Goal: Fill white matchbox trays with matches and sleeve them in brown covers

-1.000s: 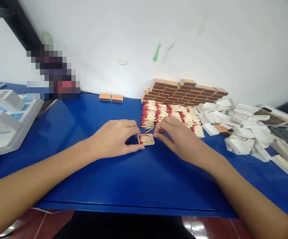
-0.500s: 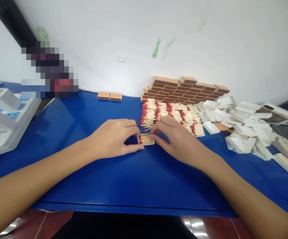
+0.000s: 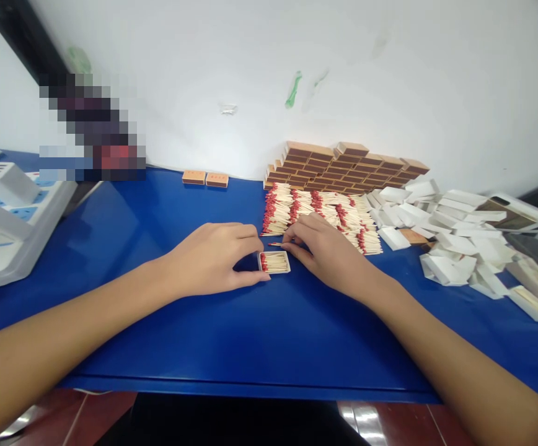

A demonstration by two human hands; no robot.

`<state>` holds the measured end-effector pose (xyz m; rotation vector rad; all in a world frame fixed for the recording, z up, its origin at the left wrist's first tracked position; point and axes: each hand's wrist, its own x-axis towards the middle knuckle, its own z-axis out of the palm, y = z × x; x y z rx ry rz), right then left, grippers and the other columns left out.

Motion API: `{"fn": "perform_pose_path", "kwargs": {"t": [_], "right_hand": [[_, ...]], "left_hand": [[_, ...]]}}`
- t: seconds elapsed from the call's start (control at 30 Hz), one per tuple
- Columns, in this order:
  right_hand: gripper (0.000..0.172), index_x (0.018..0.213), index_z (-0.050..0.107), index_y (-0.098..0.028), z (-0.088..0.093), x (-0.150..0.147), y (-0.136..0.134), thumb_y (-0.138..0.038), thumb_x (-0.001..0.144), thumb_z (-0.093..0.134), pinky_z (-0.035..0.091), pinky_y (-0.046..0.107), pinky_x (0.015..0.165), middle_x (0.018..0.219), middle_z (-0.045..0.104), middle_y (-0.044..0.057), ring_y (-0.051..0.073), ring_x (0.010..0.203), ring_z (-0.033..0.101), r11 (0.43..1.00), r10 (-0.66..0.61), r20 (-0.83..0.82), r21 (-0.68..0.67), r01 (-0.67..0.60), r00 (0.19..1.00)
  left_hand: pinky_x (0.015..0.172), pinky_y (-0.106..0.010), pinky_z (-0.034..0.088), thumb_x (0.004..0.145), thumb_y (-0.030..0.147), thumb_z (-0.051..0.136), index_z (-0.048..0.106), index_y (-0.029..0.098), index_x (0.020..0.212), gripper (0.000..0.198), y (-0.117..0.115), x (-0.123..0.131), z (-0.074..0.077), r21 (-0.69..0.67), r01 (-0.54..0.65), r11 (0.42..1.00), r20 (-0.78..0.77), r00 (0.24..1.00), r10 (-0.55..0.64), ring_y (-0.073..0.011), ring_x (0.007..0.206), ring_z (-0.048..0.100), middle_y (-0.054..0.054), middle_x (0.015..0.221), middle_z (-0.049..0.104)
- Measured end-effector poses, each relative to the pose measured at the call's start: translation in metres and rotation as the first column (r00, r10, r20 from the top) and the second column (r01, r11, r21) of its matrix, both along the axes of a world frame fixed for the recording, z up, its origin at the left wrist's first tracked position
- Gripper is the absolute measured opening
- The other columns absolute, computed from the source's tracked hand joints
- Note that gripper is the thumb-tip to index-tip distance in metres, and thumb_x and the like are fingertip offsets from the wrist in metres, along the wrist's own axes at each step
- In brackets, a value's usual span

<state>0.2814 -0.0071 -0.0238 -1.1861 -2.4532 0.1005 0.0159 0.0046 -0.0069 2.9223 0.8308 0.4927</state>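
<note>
A small white matchbox tray (image 3: 289, 262) with red-headed matches (image 3: 276, 262) lying in it rests on the blue table. My left hand (image 3: 220, 257) grips its left end between thumb and fingers. Just above the tray, my right hand (image 3: 318, 244) pinches a match (image 3: 275, 244) whose red head points left; whether it is one or more I cannot tell. Behind that hand lies a broad pile of loose matches (image 3: 281, 207), partly covered by the fingers.
Filled-looking matchboxes (image 3: 343, 167) are stacked like bricks against the wall. Two more boxes (image 3: 205, 179) stand left of the stack. White empty trays (image 3: 450, 241) are heaped at the right, near a phone (image 3: 515, 214). A white-and-blue device (image 3: 31, 223) occupies the left side.
My right hand has moved slightly up from the tray's right end and now shows a match in its pinch above the tray. My left hand stays on the tray.
</note>
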Motion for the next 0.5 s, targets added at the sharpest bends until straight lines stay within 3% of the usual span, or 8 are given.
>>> {"fn": "perform_pose_path", "kwargs": {"t": [0.23,0.5], "right_hand": [[0.011,0.096,0.057,-0.022,0.001,0.001,-0.001,-0.02,0.107,0.055,0.048,0.041,0.081,0.099,0.065,0.011,0.029,0.097,0.058,0.999,-0.017,0.014,-0.034,0.017,1.0],[0.011,0.099,0.059,-0.023,0.014,-0.003,-0.015,-0.022,0.109,0.054,0.048,0.043,0.082,0.101,0.066,0.011,0.028,0.096,0.057,0.998,0.03,0.045,0.061,-0.033,0.999]], "left_hand": [[0.079,-0.031,0.052,0.102,0.05,0.068,0.075,0.018,0.109,0.034,0.0,0.0,0.001,-0.013,-0.005,1.0,-0.012,1.0,0.005,-0.02,0.096,0.073,-0.004,0.107,0.076],[0.079,-0.031,0.052,0.101,0.051,0.068,0.075,0.019,0.107,0.033,0.001,0.0,0.002,-0.03,-0.047,0.998,-0.004,0.999,0.047,-0.021,0.096,0.073,-0.004,0.106,0.076]]}}
